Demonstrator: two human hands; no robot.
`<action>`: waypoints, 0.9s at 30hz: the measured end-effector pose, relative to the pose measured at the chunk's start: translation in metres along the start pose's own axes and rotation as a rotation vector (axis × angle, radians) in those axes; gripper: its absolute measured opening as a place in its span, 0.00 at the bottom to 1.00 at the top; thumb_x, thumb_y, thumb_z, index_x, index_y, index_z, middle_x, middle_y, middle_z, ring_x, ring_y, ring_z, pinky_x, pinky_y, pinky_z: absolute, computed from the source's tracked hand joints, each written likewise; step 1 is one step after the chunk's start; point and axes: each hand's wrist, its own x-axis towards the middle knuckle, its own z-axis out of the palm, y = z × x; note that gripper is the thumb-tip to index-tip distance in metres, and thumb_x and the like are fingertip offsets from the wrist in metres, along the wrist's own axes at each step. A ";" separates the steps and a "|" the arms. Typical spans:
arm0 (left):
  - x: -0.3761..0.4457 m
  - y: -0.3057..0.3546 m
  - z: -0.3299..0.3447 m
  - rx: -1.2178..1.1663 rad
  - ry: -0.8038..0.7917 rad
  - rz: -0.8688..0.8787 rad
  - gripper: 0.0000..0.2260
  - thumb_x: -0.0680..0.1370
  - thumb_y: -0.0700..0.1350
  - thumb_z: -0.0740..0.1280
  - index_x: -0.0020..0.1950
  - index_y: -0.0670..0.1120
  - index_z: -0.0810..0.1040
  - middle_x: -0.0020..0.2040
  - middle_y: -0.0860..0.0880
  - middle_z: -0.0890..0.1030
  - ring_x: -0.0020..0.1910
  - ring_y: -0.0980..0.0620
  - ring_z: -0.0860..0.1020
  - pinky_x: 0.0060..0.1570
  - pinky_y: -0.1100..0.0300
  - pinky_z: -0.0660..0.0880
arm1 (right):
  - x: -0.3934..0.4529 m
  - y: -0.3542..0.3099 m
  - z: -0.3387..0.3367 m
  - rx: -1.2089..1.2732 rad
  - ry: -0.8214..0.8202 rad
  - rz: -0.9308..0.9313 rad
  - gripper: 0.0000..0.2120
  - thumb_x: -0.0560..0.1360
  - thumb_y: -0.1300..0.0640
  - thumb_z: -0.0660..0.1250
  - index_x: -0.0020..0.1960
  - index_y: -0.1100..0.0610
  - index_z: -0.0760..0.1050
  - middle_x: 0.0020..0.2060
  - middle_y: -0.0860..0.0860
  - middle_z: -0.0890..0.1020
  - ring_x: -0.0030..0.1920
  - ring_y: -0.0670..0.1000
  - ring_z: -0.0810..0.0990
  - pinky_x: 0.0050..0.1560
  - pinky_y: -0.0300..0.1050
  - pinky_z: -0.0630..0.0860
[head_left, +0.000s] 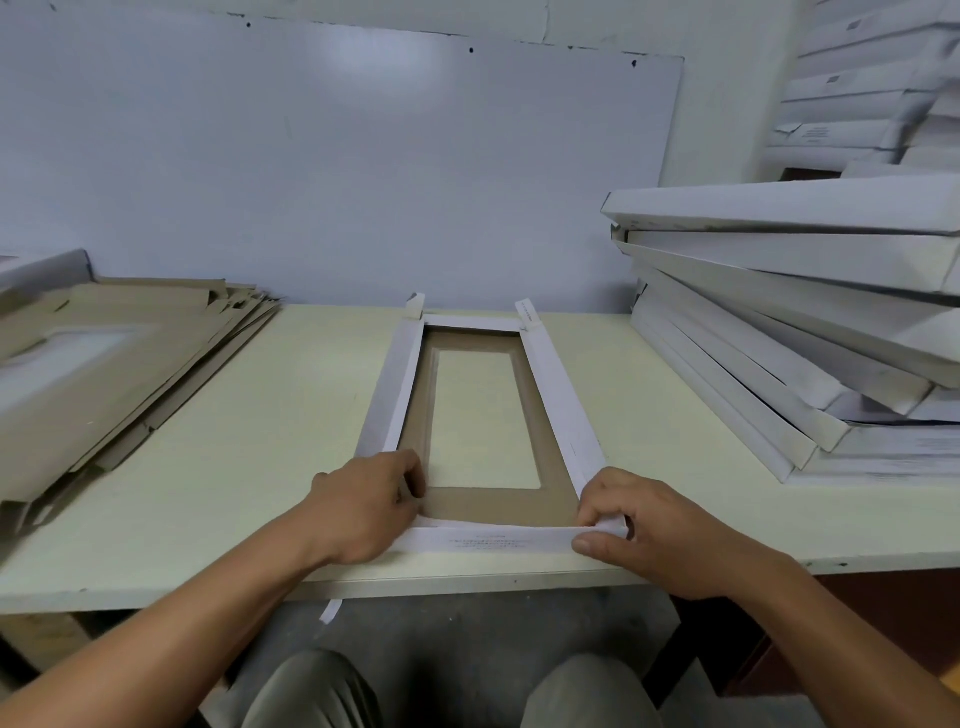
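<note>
Two hands on a flat brown cardboard frame with white flaps (483, 501), lying at the near edge of the pale bench (270, 441).
The left hand (363, 506) curls its fingers over the frame's near left corner, gripping it; the right hand (639, 525) pinches the right end of the near flap (493, 540).

Sits at head height over a seated person's lap, close to the near edge of the table (291, 405). Looks forward and down across the tabletop toward the white wall board (363, 156) behind it. Centres the cardboard frame (493, 504), with the left hand (363, 512) and right hand (649, 530) near the lens, just below mid-frame. Catches the knees (311, 691) at the bottom edge, the brown cardboard stack (119, 374) far left, the white box stack (805, 312) far right. Bends straight edges outward, wide-angle.
</note>
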 end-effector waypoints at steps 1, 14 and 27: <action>0.000 0.000 0.001 0.000 0.005 0.003 0.05 0.79 0.46 0.60 0.48 0.55 0.74 0.44 0.57 0.78 0.47 0.52 0.76 0.58 0.47 0.73 | 0.000 0.001 0.001 -0.003 0.003 0.002 0.06 0.78 0.45 0.69 0.43 0.44 0.78 0.47 0.42 0.77 0.49 0.44 0.77 0.52 0.46 0.75; -0.012 0.013 0.032 0.338 0.193 0.311 0.18 0.82 0.61 0.47 0.41 0.54 0.67 0.37 0.54 0.71 0.43 0.51 0.75 0.57 0.49 0.62 | 0.006 -0.010 0.017 -0.051 0.049 0.021 0.17 0.81 0.44 0.63 0.37 0.52 0.72 0.33 0.50 0.73 0.38 0.50 0.74 0.40 0.47 0.69; -0.011 -0.016 0.023 0.332 0.088 0.624 0.12 0.68 0.41 0.60 0.44 0.55 0.61 0.41 0.57 0.69 0.44 0.50 0.70 0.42 0.56 0.63 | 0.031 -0.034 0.015 0.014 -0.135 -0.146 0.17 0.71 0.35 0.71 0.52 0.45 0.77 0.52 0.39 0.75 0.40 0.41 0.73 0.41 0.33 0.65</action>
